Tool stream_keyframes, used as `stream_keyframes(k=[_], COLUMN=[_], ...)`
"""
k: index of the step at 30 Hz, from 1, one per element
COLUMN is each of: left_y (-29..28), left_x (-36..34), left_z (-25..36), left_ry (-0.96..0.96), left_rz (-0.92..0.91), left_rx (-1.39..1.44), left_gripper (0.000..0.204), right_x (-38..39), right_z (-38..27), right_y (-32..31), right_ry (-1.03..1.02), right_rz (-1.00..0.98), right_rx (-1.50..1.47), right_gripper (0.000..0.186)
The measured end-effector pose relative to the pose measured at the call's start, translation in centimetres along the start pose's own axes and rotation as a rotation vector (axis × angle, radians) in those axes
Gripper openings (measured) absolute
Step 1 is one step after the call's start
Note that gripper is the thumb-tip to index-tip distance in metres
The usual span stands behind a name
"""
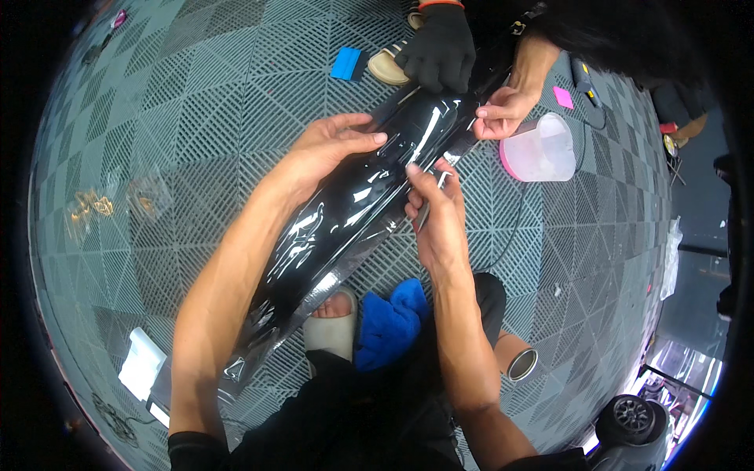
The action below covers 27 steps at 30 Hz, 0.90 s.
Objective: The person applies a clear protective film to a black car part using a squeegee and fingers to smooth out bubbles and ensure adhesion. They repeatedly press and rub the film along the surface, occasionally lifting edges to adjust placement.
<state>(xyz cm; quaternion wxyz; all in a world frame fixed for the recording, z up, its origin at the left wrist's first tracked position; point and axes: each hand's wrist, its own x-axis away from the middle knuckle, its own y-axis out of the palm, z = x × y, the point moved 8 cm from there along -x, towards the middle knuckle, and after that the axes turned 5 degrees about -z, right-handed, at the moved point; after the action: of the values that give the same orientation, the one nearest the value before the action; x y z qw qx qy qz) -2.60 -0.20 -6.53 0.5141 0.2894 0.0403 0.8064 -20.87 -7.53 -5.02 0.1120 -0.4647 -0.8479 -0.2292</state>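
Note:
A long, curved part covered in glossy black film (353, 200) runs diagonally in front of me, from lower left to upper right. My left hand (334, 149) is at its far left edge, thumb on top and fingers along the side, gripping the film's border. On the near edge, my right hand (436, 206) pinches the film between thumb and fingers. A slim silvery tool (424, 213) lies against that palm; its kind is unclear. Beyond, a co-worker's black-gloved hand (440, 51) presses on the part, and their bare hand (503, 114) pinches the film's edge.
A blue squeegee (345, 64) lies on the grey floor tiles (212, 102). To the right are a clear pink-rimmed tub (542, 149), a pink card (563, 97) and a corded tool (583, 78). Near my feet are a blue cloth (393, 322) and a cardboard tube (516, 357).

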Motion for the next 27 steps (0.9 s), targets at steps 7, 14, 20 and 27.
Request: stream_keyframes(k=[7, 14, 20, 27], left_y=[-0.2, 1.1, 1.2, 0.6], left_x=[0.1, 3.6, 2.5, 0.6], left_z=[0.8, 4.2, 2.8, 1.1], left_ry=[0.047, 0.405, 0.286, 0.054], left_rz=[0.051, 0.283, 0.187, 0.058], left_rx=[-0.097, -0.822, -0.645, -0.344], left_gripper=[0.074, 0.082, 0.082, 0.082], right_x=[-1.8, -0.7, -0.3, -0.5], right_z=[-0.7, -2.7, -5.5, -5.3], right_y=[0.0, -2.3, -2.0, -1.0], right_ry=[-0.111, -0.197, -0.358, -0.308], right_rz=[0.059, 0.07, 0.062, 0.175], right_rx=[0.071, -0.245, -0.118, 0.002], right_gripper=[0.077, 0.068, 0.038, 0.026])
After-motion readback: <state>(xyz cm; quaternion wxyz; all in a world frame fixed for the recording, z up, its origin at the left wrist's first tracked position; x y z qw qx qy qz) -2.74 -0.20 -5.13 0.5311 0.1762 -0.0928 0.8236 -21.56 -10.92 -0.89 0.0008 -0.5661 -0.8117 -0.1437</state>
